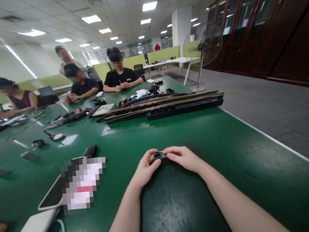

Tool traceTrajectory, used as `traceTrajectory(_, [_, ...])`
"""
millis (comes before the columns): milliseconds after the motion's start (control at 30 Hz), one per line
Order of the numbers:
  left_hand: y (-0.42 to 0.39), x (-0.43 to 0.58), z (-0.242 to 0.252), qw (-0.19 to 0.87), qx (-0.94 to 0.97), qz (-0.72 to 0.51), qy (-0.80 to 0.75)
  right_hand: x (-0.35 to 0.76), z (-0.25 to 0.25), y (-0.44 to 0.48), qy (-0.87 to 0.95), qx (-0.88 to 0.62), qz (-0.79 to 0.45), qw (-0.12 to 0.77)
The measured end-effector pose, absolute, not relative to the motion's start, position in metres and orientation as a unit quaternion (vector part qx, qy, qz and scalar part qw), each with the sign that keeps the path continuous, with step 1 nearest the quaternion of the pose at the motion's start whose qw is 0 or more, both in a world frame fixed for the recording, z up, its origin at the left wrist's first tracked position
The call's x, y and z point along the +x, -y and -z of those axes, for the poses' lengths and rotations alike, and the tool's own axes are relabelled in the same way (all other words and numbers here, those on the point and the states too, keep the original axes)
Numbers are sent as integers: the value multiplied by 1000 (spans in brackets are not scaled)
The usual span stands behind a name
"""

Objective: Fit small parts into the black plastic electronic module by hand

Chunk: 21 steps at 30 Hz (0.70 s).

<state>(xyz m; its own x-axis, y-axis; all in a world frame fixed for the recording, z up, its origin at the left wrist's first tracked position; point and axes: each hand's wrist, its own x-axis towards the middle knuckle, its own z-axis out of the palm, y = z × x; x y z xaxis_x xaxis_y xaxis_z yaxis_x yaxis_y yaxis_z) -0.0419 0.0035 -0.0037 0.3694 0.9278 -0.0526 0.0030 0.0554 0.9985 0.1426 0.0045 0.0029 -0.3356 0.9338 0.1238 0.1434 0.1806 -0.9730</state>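
Both my hands meet over the green table point(228, 153), pinching one small black part point(159, 155) between them. My left hand point(146, 167) grips its left end with curled fingers. My right hand point(182, 158) holds the right end, thumb and forefinger closed on it. The part is mostly hidden by my fingertips, so its shape is unclear. Both forearms rest low over the table's near side.
Long black rails point(167, 107) with thin rods lie across the table beyond my hands. A phone point(53, 195) and a small black case point(90, 151) sit to my left. Several people sit at the far end with tools and parts. Grey floor and dark cabinets are on the right.
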Motion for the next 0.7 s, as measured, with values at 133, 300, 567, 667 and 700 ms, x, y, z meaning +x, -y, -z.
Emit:
traceTrajectory(133, [-4, -42, 3, 605, 568, -385, -404, 143, -6, -4, 657, -414, -488, 398])
traceTrajectory(300, [-4, -43, 4, 605, 563, -391, -405, 141, -10, -3, 634, -432, -498, 404])
traceTrajectory(567, [-3, -42, 1, 600, 552, -403, -417, 142, -6, -6, 595, -468, -499, 422])
traceTrajectory(667, [-3, -42, 1, 599, 550, -406, -417, 142, -4, -7, 597, -464, -500, 423])
traceTrajectory(700, [-3, -42, 1, 599, 551, -405, -417, 142, -4, -7, 596, -463, -501, 423])
